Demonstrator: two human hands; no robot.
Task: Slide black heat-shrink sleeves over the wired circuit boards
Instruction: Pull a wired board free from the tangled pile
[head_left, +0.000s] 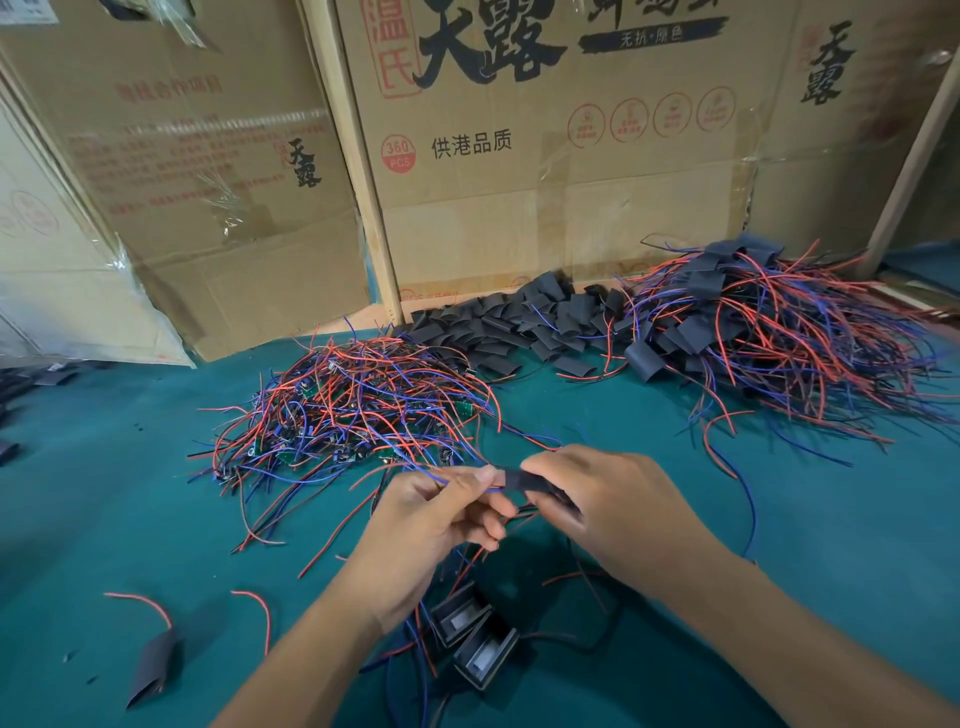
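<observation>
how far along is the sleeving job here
Done: a big pile of sleeved boards at back right. In hand: the right hand holds a black sleeve against wires pinched by the left hand. Left: a tangle of bare wired boards and a heap of loose sleeves.

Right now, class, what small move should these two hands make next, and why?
Probably pull the sleeve leftward along the wires. The right hand pinches the sleeve, the left hand pinches the wires at its mouth, and no board is visibly covered yet.
</observation>
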